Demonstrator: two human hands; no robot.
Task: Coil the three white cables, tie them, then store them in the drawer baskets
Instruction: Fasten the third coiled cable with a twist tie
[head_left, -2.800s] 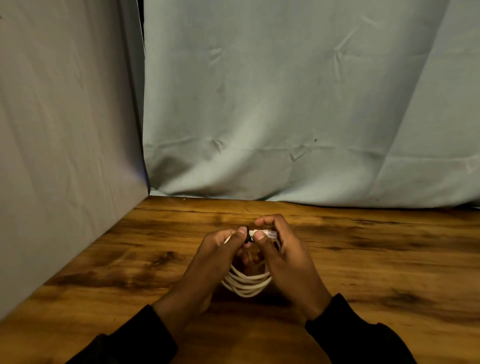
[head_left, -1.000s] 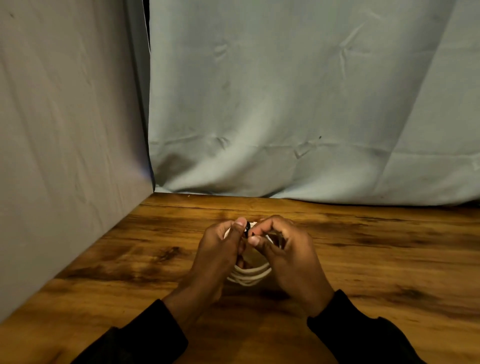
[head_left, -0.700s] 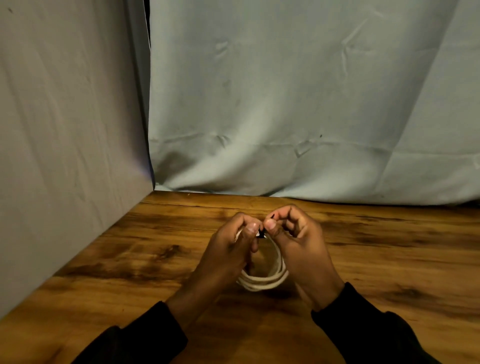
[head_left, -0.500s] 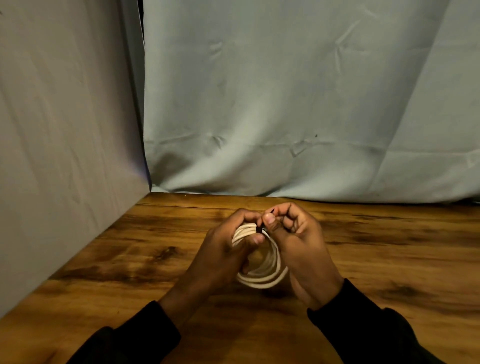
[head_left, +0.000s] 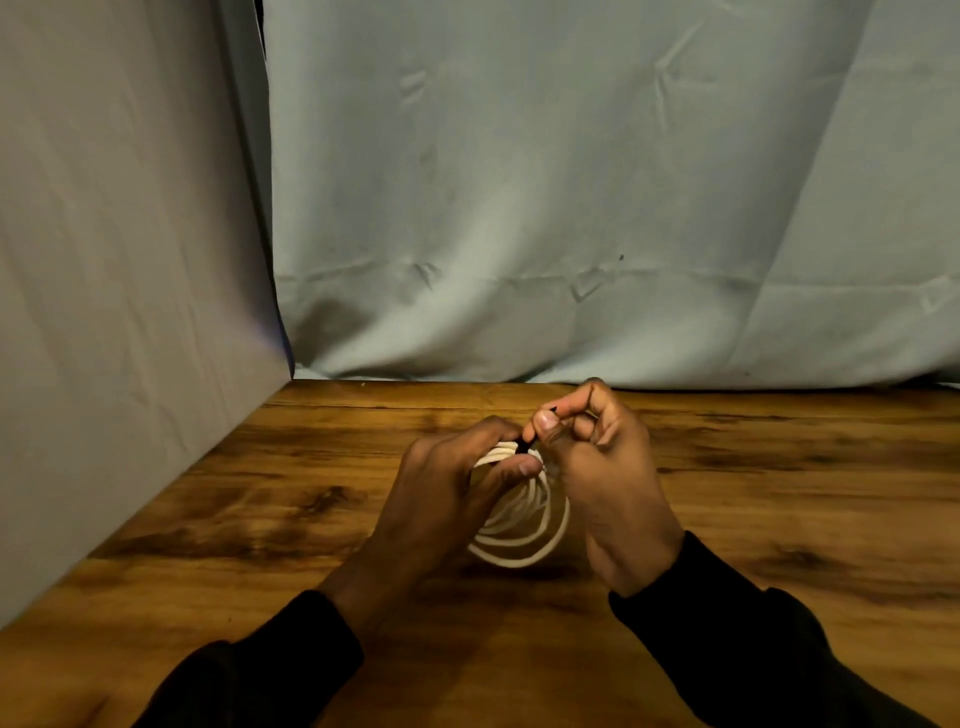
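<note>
One white cable (head_left: 524, 540) hangs as a coil of several loops between my hands, just above the wooden table (head_left: 260, 519). My left hand (head_left: 447, 499) grips the top of the coil, thumb pressed over the bundled strands. My right hand (head_left: 597, 478) pinches a thin black tie (head_left: 524, 441) between thumb and forefinger, at the top of the coil beside my left thumb. The tie's far end pokes out past my right fingertips. Only this cable is in view; no drawer or baskets show.
A pale blue cloth backdrop (head_left: 571, 208) hangs along the table's far edge. A grey cloth panel (head_left: 119, 260) closes off the left side, meeting the table in a diagonal line. Bare wood lies to the right of my hands and in front of them.
My hands have lifted the coil slightly and turned it, so more loops show. The right hand has risen and drawn the black tie up from the coil's top.
</note>
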